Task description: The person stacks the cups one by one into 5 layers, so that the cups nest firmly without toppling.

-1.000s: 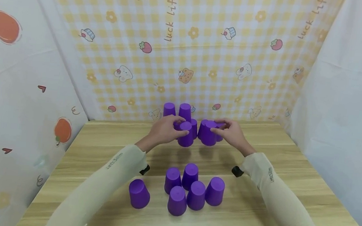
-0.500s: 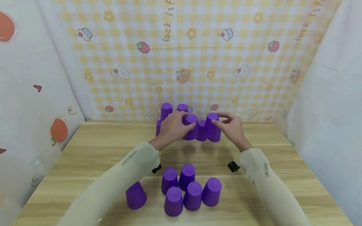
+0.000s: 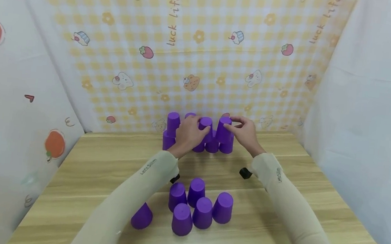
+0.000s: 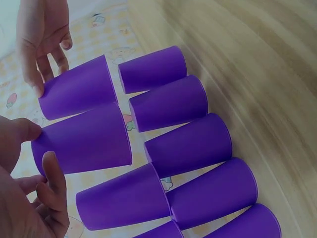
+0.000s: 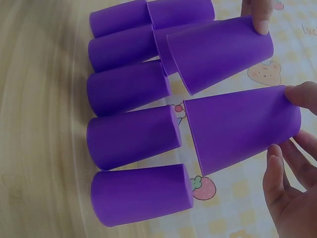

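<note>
At the back of the table, several upside-down purple cups form a row (image 5: 141, 195). Two more purple cups (image 4: 124, 197) stand on top of its left part. My left hand (image 3: 188, 135) pinches a purple cup (image 3: 206, 129) near its narrow closed end, just above the row. Beside it, my right hand (image 3: 247, 135) holds another purple cup (image 5: 242, 130) by its closed end between thumb and fingers. In the left wrist view a small gap shows between these held cups' rims and the row below. My left hand hides part of the stack in the head view.
Nearer on the wooden table (image 3: 258, 238) several purple cups (image 3: 203, 213) stand upside down in a cluster. A lone purple cup (image 3: 142, 217) sits left of them, partly behind the left sleeve (image 3: 131, 202). A checkered cloth (image 3: 194, 59) hangs behind the row.
Both hands have lifted their cups from in front of the back row to above it, and the left hand has moved right toward the other. The head view has shifted slightly.
</note>
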The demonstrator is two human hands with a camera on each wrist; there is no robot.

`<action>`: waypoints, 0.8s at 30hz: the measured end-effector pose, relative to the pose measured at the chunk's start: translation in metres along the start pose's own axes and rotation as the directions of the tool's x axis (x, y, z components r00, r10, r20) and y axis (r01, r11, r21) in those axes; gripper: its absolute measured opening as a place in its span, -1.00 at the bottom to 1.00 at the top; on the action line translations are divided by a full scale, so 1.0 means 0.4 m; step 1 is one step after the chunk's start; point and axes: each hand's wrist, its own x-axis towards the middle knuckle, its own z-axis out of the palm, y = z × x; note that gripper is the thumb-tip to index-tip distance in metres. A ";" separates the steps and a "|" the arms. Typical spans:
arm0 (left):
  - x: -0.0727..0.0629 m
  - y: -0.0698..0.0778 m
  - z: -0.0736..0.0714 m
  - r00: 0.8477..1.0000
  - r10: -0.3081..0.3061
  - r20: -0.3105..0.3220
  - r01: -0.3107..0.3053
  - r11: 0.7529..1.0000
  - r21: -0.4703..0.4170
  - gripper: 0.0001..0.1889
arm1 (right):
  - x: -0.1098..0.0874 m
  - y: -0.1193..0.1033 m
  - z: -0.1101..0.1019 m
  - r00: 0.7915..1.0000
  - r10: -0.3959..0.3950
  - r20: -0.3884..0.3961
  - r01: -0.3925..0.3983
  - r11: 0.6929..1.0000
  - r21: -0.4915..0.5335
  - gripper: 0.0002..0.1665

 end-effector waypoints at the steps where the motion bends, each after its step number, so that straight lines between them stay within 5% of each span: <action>1: 0.003 0.000 0.003 1.000 -0.001 -0.001 0.001 1.000 0.000 -0.46 | 0.004 0.001 0.002 1.000 0.001 -0.002 -0.001 1.000 0.001 -0.43; 24: 0.056 0.008 0.066 0.998 0.068 0.007 -0.068 0.997 0.028 -0.46 | 0.051 0.038 0.004 1.000 0.001 0.031 -0.001 1.000 0.019 -0.48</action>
